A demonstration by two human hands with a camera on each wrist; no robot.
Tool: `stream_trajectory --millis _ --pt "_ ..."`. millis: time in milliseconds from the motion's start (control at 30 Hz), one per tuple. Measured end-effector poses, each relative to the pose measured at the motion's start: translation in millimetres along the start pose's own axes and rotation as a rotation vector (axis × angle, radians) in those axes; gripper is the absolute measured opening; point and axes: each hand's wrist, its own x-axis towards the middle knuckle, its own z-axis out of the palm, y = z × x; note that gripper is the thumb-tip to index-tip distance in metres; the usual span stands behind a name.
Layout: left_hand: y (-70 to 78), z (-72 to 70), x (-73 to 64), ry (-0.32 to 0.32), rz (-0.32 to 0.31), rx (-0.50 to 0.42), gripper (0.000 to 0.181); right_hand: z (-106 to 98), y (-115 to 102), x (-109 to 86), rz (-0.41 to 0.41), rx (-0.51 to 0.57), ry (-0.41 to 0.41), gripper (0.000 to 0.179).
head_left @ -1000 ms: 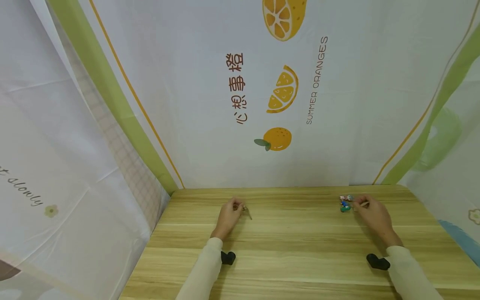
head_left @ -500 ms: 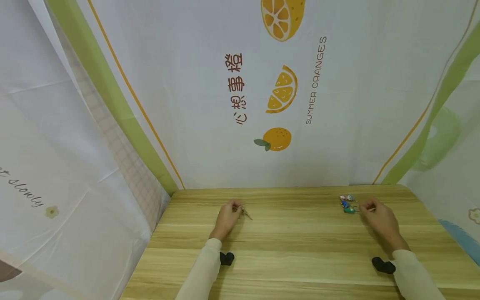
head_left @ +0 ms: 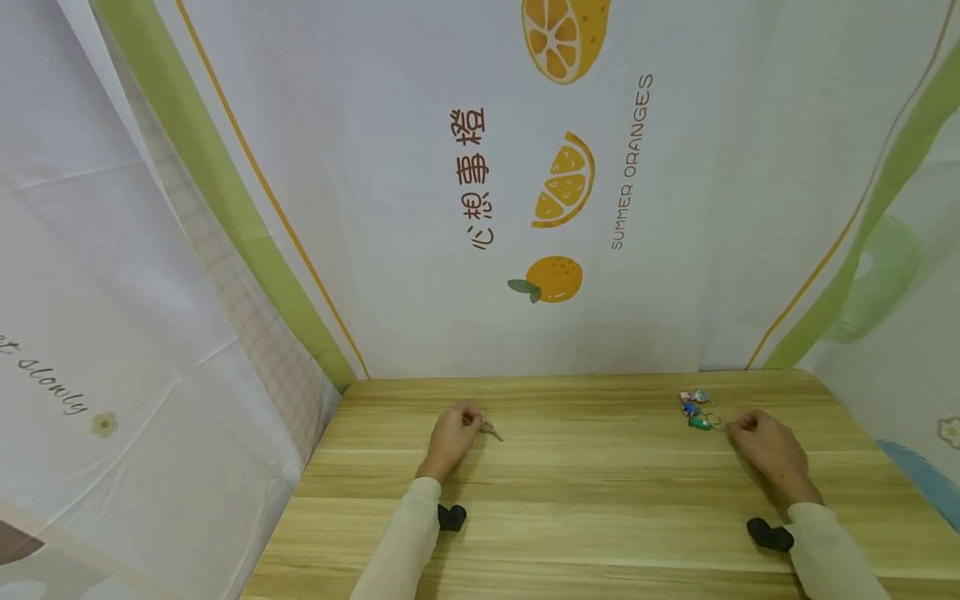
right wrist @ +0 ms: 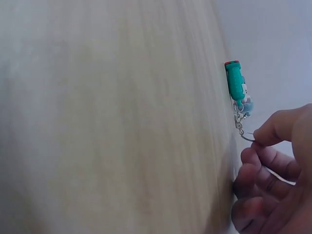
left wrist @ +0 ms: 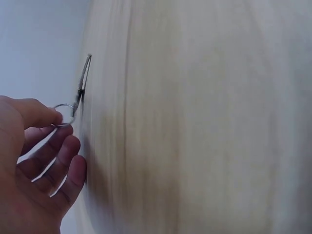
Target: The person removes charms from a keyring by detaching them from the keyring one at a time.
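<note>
On the left of the table my left hand (head_left: 450, 439) pinches a thin metal key ring (left wrist: 64, 104) between thumb and index finger. Keys (head_left: 492, 430) hang from that ring and point toward the right, close over the wood. Over on the right, my right hand (head_left: 774, 450) pinches the ring (right wrist: 247, 139) of a green keychain (right wrist: 235, 82) with a short chain. The green charm has a red end and lies left of the fingertips. Just behind it are a blue charm (head_left: 689, 409) and small pink and pale-blue charms (head_left: 701, 396).
A wood-grain table (head_left: 585, 500) spans both hands, its back edge against a white curtain (head_left: 405, 250) printed with oranges. Black wrist mounts (head_left: 769, 534) stick out from the cream sleeves (head_left: 834, 546).
My right hand has moved right and nearer, drawing the green keychain slightly away from the other charms. My left hand has shifted slightly left and nearer with the keys, which sit lower.
</note>
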Motion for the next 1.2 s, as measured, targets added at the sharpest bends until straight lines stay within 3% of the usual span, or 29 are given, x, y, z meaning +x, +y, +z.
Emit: stream_trajectory --millis 600,867,1200 --pt "-2.9 -7.3 1.2 0.017 -0.040 0.013 0.016 -6 1 -4.3 0.053 -0.010 -0.025 0.045" --pt "-9.2 -10.3 0.8 0.030 -0.044 0.001 0.013 -2 1 -3.0 0.018 -0.002 -0.004 0.044" --pt "-8.3 -15.4 -0.8 0.040 -0.026 0.048 0.019 10 -22 -3.4 -0.094 0.016 0.046 0.034"
